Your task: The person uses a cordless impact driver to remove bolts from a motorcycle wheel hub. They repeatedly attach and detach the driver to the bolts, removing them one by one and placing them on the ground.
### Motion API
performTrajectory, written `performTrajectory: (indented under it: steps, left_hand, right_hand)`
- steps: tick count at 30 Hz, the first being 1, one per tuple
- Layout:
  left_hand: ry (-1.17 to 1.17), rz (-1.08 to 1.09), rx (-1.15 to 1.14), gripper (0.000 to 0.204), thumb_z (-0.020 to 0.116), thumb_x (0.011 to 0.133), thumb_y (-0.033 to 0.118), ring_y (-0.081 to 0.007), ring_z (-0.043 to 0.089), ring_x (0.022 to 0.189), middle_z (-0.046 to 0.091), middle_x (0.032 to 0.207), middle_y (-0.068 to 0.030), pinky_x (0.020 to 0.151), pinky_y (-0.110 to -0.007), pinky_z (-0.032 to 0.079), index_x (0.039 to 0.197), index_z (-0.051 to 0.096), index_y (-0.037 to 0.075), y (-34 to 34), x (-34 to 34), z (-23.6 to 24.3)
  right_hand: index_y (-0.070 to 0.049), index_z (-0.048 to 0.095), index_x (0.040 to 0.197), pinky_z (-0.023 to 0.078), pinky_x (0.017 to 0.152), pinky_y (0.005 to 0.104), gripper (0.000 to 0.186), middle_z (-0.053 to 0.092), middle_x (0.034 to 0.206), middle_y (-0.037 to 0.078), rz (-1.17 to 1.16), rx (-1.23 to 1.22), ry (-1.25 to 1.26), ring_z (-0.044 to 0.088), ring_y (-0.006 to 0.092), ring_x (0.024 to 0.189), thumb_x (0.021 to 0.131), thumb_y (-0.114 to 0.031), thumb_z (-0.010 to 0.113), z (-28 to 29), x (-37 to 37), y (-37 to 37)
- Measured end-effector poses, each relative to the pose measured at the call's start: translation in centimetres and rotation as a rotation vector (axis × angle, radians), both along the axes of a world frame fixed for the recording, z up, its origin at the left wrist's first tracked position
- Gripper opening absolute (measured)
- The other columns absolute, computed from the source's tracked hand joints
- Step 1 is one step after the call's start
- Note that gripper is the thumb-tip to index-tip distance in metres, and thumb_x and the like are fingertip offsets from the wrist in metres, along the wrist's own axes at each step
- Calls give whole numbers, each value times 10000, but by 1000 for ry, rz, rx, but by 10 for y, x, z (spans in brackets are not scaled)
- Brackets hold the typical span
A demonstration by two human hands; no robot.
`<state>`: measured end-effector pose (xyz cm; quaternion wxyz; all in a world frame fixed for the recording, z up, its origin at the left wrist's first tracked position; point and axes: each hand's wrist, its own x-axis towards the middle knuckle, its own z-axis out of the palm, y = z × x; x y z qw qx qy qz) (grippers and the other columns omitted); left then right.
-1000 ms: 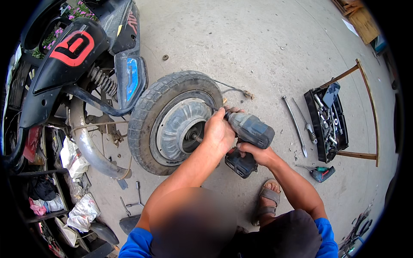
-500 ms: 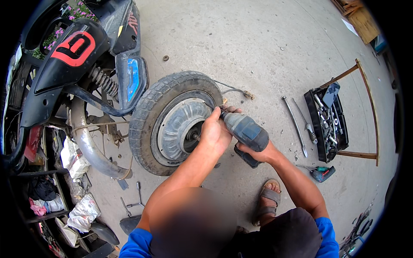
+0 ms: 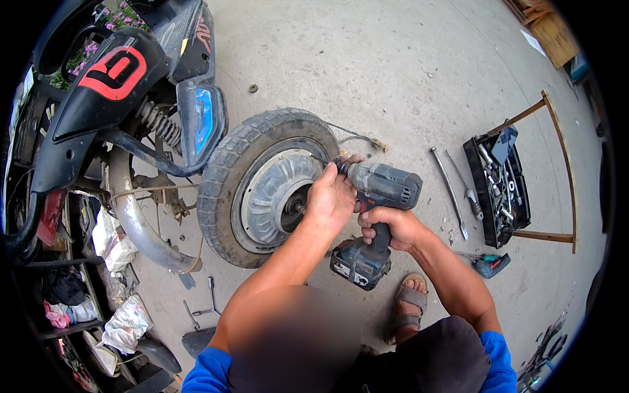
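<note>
My right hand (image 3: 401,227) grips the handle of a cordless impact wrench (image 3: 388,187), grey and black, with a battery pack (image 3: 362,263) at its foot. My left hand (image 3: 329,202) is closed round the tool's front end, thumb on the near side and fingertips on the far side. From there a thin dark bit points at the rim of the hub motor (image 3: 267,200); whether it sits in a screw I cannot tell. The finned grey hub is inside a wheel with a dusty black tyre (image 3: 216,196), which leans toward me on the floor.
At the left stands a black scooter (image 3: 72,124) with a shock absorber (image 3: 160,124) and a bent metal fender (image 3: 134,223). A long metal bar (image 3: 450,190), a screwdriver (image 3: 473,203) and a black toolbox (image 3: 481,190) lie to the right. A cable (image 3: 357,136) runs from behind the wheel.
The impact wrench has rolled in my right hand, so its handle and battery now point down toward me. My left hand stays at its front end. The wheel has barely shifted.
</note>
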<state>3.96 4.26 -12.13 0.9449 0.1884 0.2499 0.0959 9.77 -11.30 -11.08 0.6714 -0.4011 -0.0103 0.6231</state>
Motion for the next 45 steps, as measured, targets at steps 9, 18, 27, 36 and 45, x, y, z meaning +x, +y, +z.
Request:
performTrajectory:
  steps: [9,18,27,36,45]
  left_hand:
    - [-46,-19,70,384,321,1072,348,-265,451,1300,506,1382,-120,1153,-424,286,1280,480,67,5,-3,-10]
    - [-60,-24,97,402,329,1072,340,-255,447,1311,515,1370,-127,1145,-417,300,1306,482,50,8,-1,-18]
    - [-50,-27,73,420,262,1084,341,-284,550,1216,599,1265,-158,1080,-452,392,1226,494,21,0,-1,-9]
    - [-71,-81,-145,384,268,1076,390,-300,556,1159,594,1123,-102,1056,-460,403,1118,484,75,-29,-10,7]
    - [267,-227,94,325,384,1060,344,-193,579,637,527,702,-29,640,-345,513,927,507,74,-71,-40,2]
  right_hand:
    - [-29,593,1041,475,593,319,267,548,736,40,44,-41,-219,534,150,608,801,-108,677,-11,12,-3]
    - [-36,582,988,486,587,327,219,556,751,37,5,-11,64,540,146,613,795,-79,677,0,6,2]
    - [-11,601,1005,486,593,314,211,595,797,41,-64,10,-200,560,142,624,800,2,648,-19,-2,-11]
    - [-32,626,1065,539,773,354,232,683,867,74,5,-93,-990,658,182,777,844,-80,675,-22,-26,-44]
    - [-25,600,1019,517,705,303,372,668,881,56,44,-158,-1012,622,124,784,737,-144,811,-56,-82,-85]
